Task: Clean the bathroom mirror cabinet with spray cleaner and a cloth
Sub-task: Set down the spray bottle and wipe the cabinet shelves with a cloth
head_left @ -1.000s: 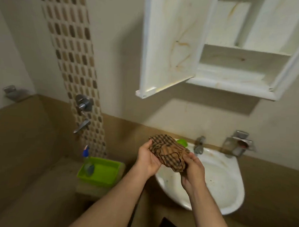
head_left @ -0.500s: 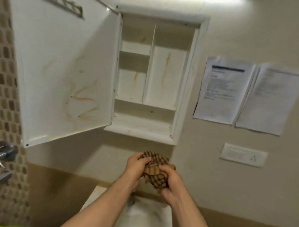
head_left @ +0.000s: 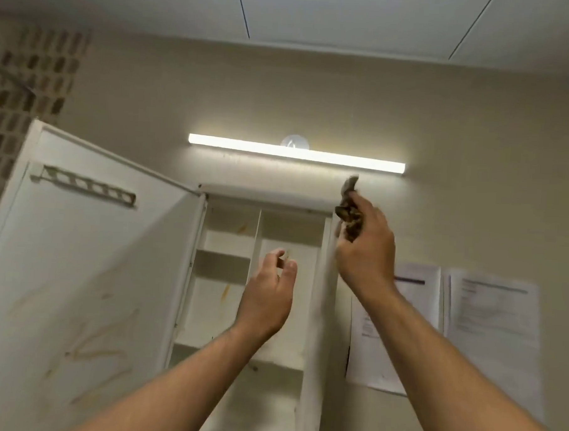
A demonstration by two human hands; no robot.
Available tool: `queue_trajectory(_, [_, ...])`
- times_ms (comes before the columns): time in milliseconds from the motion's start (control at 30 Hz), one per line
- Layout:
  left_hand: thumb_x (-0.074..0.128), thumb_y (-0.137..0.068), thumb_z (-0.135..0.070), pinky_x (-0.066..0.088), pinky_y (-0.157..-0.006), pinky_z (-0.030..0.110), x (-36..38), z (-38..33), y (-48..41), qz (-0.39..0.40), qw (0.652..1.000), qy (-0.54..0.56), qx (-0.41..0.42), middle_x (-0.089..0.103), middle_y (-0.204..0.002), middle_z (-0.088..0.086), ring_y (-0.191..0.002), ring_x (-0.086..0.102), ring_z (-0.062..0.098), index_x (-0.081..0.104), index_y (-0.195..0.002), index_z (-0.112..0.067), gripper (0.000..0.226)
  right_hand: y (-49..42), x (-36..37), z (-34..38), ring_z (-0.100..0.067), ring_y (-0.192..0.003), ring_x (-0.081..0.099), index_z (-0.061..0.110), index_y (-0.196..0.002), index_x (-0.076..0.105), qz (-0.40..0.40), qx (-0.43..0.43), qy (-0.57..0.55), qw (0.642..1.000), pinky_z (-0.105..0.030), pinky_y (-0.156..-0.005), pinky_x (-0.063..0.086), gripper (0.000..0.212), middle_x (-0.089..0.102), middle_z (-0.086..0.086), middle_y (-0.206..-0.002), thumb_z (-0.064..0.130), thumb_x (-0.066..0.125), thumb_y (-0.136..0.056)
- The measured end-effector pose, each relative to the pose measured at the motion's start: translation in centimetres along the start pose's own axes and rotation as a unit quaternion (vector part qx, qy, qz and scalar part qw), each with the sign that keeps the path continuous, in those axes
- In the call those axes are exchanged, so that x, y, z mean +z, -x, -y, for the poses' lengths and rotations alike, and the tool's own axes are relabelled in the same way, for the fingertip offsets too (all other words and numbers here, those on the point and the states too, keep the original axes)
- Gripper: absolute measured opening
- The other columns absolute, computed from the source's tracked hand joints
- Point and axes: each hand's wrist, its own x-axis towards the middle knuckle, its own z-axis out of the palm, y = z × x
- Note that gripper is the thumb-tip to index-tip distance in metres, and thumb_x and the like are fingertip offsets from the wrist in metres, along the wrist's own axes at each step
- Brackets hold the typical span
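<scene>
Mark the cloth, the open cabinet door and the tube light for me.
cloth (head_left: 347, 215): head view, on the bunched brown fabric.
cabinet door (head_left: 78, 287): head view, middle of its stained inner face.
tube light (head_left: 295, 153): head view, middle of the lit bar.

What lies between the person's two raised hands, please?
In the head view, the open cabinet's right side wall stands between the left hand and the right hand, which grips the cloth.

right hand (head_left: 365, 248) grips cloth (head_left: 349, 215) at cabinet (head_left: 318, 314) top corner; left hand (head_left: 268, 296) empty.
</scene>
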Motion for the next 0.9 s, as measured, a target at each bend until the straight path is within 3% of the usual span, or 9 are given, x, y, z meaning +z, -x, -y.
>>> queue_trajectory(33, [0.031, -0.099, -0.065, 0.048, -0.101, 0.034, -0.5, -0.3, -0.9, 0.002, 0.998, -0.049, 0.038, 0.052, -0.141, -0.01, -0.122, 0.053, 0.008, 0.039, -0.149, -0.03, 0.061, -2.2, 0.1, -0.3, -0.004, -0.125, 0.053, 0.027, -0.142, 0.057, -0.021, -0.122, 0.126, 0.984, -0.023, -0.103, 0.049, 0.061, 0.057, 0.01, -0.141, 0.0, 0.066, -0.087])
queue_trajectory(100, [0.034, -0.1, -0.062, 0.043, -0.109, 0.031, -0.9, -0.3, -2.6, 0.007, 0.984, -0.139, 0.114, 0.048, -0.147, -0.01, -0.132, 0.048, 0.008, 0.036, -0.151, -0.029, 0.061, -5.9, 1.0, -1.5, -0.028, -0.147, 0.035, 0.023, -0.147, 0.054, 0.024, -0.218, 0.312, 0.924, -0.046, -0.118, 0.038, 0.067, 0.037, -0.004, -0.162, 0.001, 0.067, -0.085])
queue_trajectory(233, [0.043, -0.103, -0.05, 0.033, -0.119, 0.033, -1.4, 1.0, -4.7, 0.005, 0.957, -0.227, 0.181, 0.043, -0.155, -0.004, -0.146, 0.036, 0.013, 0.033, -0.155, -0.023, 0.059, -7.7, 3.8, -6.3, -0.021, -0.159, -0.006, 0.034, -0.16, 0.029, 0.244, -0.1, 0.335, 0.904, -0.052, -0.127, 0.019, 0.066, -0.001, 0.01, -0.173, 0.016, 0.051, -0.101])
queue_trajectory(300, [0.045, -0.103, -0.047, 0.029, -0.121, 0.034, -1.6, 2.0, -5.1, 0.006, 0.956, -0.229, 0.183, 0.04, -0.158, -0.003, -0.149, 0.031, 0.015, 0.032, -0.156, -0.021, 0.06, -5.7, 5.3, -9.0, -0.016, -0.157, -0.018, 0.033, -0.162, 0.024, 0.246, -0.108, 0.304, 0.914, -0.05, -0.129, 0.012, 0.063, -0.007, 0.011, -0.172, 0.028, 0.047, -0.104])
queue_trajectory(467, [0.047, -0.103, -0.044, 0.025, -0.119, 0.03, -1.3, 4.7, -5.0, -0.004, 0.957, -0.224, 0.182, 0.034, -0.159, -0.007, -0.149, 0.028, 0.012, 0.03, -0.157, -0.023, 0.061, 6.0, 4.7, -15.1, -0.013, -0.159, 0.008, 0.035, -0.148, 0.049, 0.277, -0.259, 0.233, 0.895, -0.045, -0.129, 0.009, 0.051, 0.034, 0.014, -0.165, 0.039, 0.052, -0.098])
queue_trajectory(667, [0.045, -0.104, -0.044, 0.019, -0.121, 0.03, -0.1, 6.0, -4.5, 0.025, 0.948, -0.251, 0.195, 0.027, -0.165, -0.004, -0.152, 0.024, 0.013, 0.025, -0.161, -0.023, 0.064, 8.6, 0.6, -18.5, -0.016, -0.16, 0.005, 0.033, -0.163, 0.025, 0.399, -0.406, 0.362, 0.738, -0.04, -0.129, 0.002, 0.068, 0.013, 0.01, -0.172, 0.041, 0.048, -0.1])
queue_trajectory(733, [0.045, -0.104, -0.044, 0.02, -0.123, 0.033, 0.5, 5.8, -5.0, 0.031, 0.947, -0.251, 0.196, 0.027, -0.166, -0.003, -0.152, 0.023, 0.014, 0.025, -0.16, -0.022, 0.064, 3.8, 0.7, -16.5, -0.016, -0.16, 0.002, 0.031, -0.162, 0.026, 0.365, -0.394, 0.367, 0.759, -0.045, -0.13, 0.011, 0.067, 0.014, 0.008, -0.171, 0.037, 0.049, -0.1])
queue_trajectory(800, [0.047, -0.103, -0.042, 0.02, -0.122, 0.033, 1.3, 5.6, -5.1, 0.037, 0.946, -0.254, 0.198, 0.029, -0.165, -0.001, -0.152, 0.025, 0.016, 0.027, -0.16, -0.02, 0.064, -1.4, 1.3, -14.2, -0.015, -0.159, -0.004, 0.031, -0.163, 0.021, 0.316, -0.322, 0.382, 0.807, -0.046, -0.13, 0.01, 0.065, 0.008, 0.008, -0.171, 0.039, 0.046, -0.103])
queue_trajectory(900, [0.05, -0.101, -0.038, 0.018, -0.121, 0.03, 2.7, 6.2, -4.4, 0.051, 0.944, -0.26, 0.197, 0.03, -0.166, 0.001, -0.152, 0.026, 0.016, 0.029, -0.159, -0.018, 0.065, -5.4, 2.8, -12.6, -0.018, -0.159, -0.006, 0.025, -0.163, 0.022, 0.26, -0.28, 0.394, 0.836, -0.048, -0.13, 0.009, 0.064, 0.008, 0.003, -0.172, 0.043, 0.042, -0.106])
